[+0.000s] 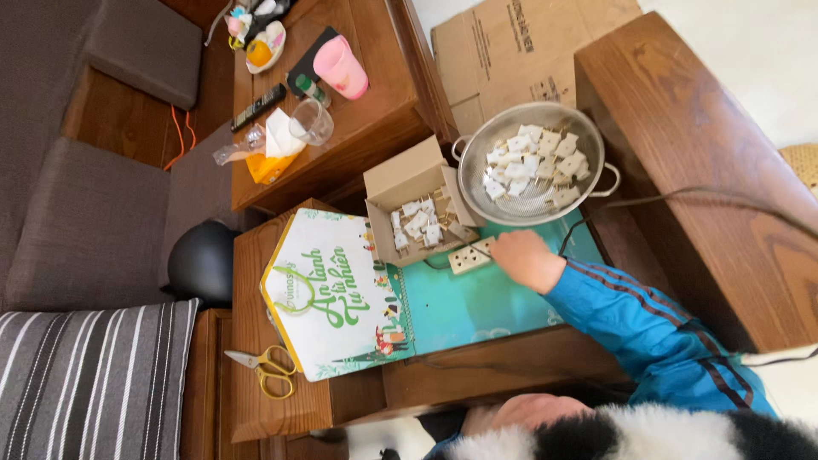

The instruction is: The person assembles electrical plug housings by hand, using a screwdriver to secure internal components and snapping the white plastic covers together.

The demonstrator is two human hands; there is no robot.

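I see one hand — which I cannot tell — closed on the white socket strip at the surface's far edge, its long axis running toward the cardboard box — colander just beyond

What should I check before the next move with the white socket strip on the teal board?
1. Right hand on the white rectangular socket strip: ok, it touches the strip's end.
2. Grip on the strip: cannot tell, the fingers are hidden.
3. Small open cardboard box of white pieces: ok, it is open and close beside the strip.
4. Round metal colander of white pieces: ok, it sits apart from the hand.
5. Dark cable: not ok, it runs past the blue sleeve and might snag.
6. Left hand: cannot tell, it is out of view.
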